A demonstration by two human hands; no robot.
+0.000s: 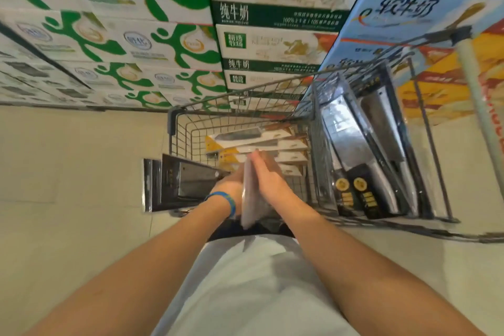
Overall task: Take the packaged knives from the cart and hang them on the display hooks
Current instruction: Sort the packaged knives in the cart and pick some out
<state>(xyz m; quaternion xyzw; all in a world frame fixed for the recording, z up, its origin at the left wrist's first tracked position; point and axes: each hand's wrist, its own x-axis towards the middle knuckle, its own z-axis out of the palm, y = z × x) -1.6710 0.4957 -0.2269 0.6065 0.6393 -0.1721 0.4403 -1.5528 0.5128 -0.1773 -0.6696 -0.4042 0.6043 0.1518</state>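
Note:
A wire shopping cart [191, 117] stands in front of me. Yellow-and-white packaged knives [259, 142] lie stacked in its basket. More knives in black packs [368, 161] stand in the near-right section. A flat packaged knife [249, 199], seen edge-on, is sandwiched between my hands over the basket. My right hand [268, 177] presses straight fingers flat against it. My left hand [230, 185], with a blue wristband, is on its other side and holds the end of black knife packs [182, 183] that stick out left over the cart's rim. Its fingers are mostly hidden. No display hooks are in view.
Stacked milk cartons [152, 35] in green and white form a wall behind the cart, with blue cartons [395, 8] to the right. Beige floor [76, 172] lies to the left. The cart's handle bar [480, 106] runs along the right edge.

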